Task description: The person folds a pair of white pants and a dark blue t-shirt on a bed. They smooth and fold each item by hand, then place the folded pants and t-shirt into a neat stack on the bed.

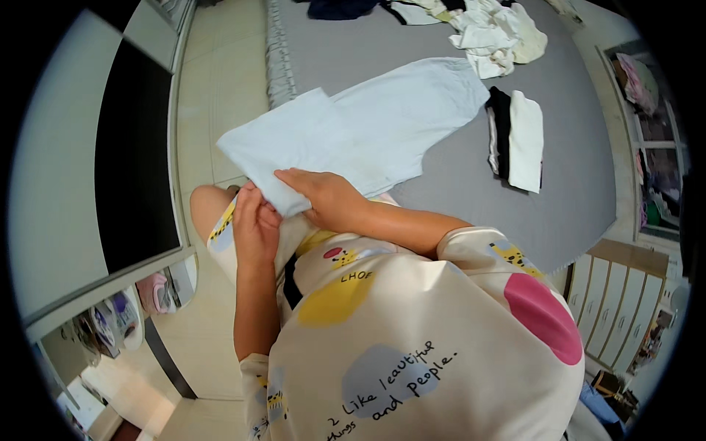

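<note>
Pale blue trousers lie across the bed's near edge, with the waist end at the far right. The leg end is doubled over at the left and hangs past the bed over my lap. My left hand has its fingers curled at the lower edge of the folded leg end. On the same folded end lies my right hand, its thumb along the top and its other fingers mostly hidden, gripping the cloth.
The grey bed holds folded white and black clothes at the right, a heap of white clothes at the back, and a dark garment. A wardrobe with sliding doors stands left; a white drawer cabinet stands right.
</note>
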The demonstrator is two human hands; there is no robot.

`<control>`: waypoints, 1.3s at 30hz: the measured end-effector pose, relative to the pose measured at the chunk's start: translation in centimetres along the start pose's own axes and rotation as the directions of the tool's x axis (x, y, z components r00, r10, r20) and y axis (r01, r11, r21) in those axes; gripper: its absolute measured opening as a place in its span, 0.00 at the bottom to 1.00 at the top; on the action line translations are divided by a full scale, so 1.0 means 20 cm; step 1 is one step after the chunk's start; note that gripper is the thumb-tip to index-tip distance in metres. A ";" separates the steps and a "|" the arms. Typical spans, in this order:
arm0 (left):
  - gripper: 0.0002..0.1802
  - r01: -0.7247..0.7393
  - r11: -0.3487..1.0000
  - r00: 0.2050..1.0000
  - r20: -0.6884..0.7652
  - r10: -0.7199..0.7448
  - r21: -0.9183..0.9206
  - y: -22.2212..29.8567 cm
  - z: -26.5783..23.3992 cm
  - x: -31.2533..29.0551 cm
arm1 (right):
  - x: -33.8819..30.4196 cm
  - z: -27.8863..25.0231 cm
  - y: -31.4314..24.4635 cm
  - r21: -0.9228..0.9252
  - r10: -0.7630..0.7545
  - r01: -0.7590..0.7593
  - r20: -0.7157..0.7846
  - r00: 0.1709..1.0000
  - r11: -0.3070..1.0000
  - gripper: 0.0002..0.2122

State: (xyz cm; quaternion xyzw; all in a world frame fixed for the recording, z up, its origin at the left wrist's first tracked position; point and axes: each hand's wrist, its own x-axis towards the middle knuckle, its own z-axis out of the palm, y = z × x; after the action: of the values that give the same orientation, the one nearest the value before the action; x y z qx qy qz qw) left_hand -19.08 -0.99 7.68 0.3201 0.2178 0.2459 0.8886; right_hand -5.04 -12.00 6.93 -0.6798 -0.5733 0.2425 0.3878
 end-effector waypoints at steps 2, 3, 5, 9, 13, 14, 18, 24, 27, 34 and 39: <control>0.17 -0.007 1.000 1.000 0.000 0.007 0.005 -0.02 0.00 0.04 | 0.03 -0.12 0.02 0.301 0.306 -0.325 0.110 0.946 0.896 0.24; 0.17 0.002 0.999 1.000 -0.027 -0.001 0.044 -0.04 0.00 0.06 | 0.05 -0.15 0.10 0.418 0.278 -0.215 -0.095 0.956 0.882 0.19; 0.17 0.010 0.992 0.995 -0.102 0.002 0.123 -0.06 -0.07 0.09 | 0.06 -0.37 0.02 0.573 0.585 -0.389 -0.203 0.785 0.722 0.14; 0.16 0.073 0.988 0.972 -0.230 -0.040 0.137 -0.10 -0.20 0.09 | -0.08 -0.80 0.39 0.846 0.622 -0.017 -0.377 0.687 0.532 0.18; 0.15 0.146 0.979 0.947 -0.306 -0.097 0.143 -0.13 -0.29 0.07 | -0.34 -1.11 0.84 0.898 0.615 0.318 -0.439 0.655 0.302 0.22; 0.14 0.156 0.978 0.942 -0.319 -0.106 0.137 -0.14 -0.30 0.08 | -0.41 -1.14 0.99 0.902 0.714 0.316 -0.426 0.555 0.293 0.21; 0.13 0.182 0.972 0.930 -0.347 -0.121 0.151 -0.16 -0.28 0.11 | -0.62 -1.07 1.41 0.915 0.897 0.242 -0.378 0.229 0.324 0.21; 0.12 0.184 0.962 0.926 -0.365 -0.101 0.201 -0.15 -0.26 0.12 | -0.56 -1.03 1.46 0.860 0.853 0.180 -0.503 0.141 0.478 0.22; 0.12 0.180 0.955 0.928 -0.363 -0.086 0.235 -0.13 -0.22 0.14 | -0.62 -1.05 1.56 0.852 0.852 0.115 -0.519 0.072 0.510 0.23; 0.16 0.216 0.926 0.956 -0.262 -0.135 0.311 -0.16 0.11 0.33 | -0.49 -0.97 1.28 -0.006 0.164 -0.693 -0.970 0.179 0.721 0.32; 0.19 0.490 0.805 0.871 -0.209 -0.444 0.334 -0.56 0.25 0.67 | -0.18 -0.92 1.04 -0.564 -0.060 -0.529 -0.718 0.694 0.634 0.28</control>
State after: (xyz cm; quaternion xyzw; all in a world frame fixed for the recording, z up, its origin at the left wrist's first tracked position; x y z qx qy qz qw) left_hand -2.44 -3.09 0.53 0.4055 0.3861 -0.0085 0.8285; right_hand 20.74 -20.98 0.40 -0.8885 -0.3341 -0.2237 0.2211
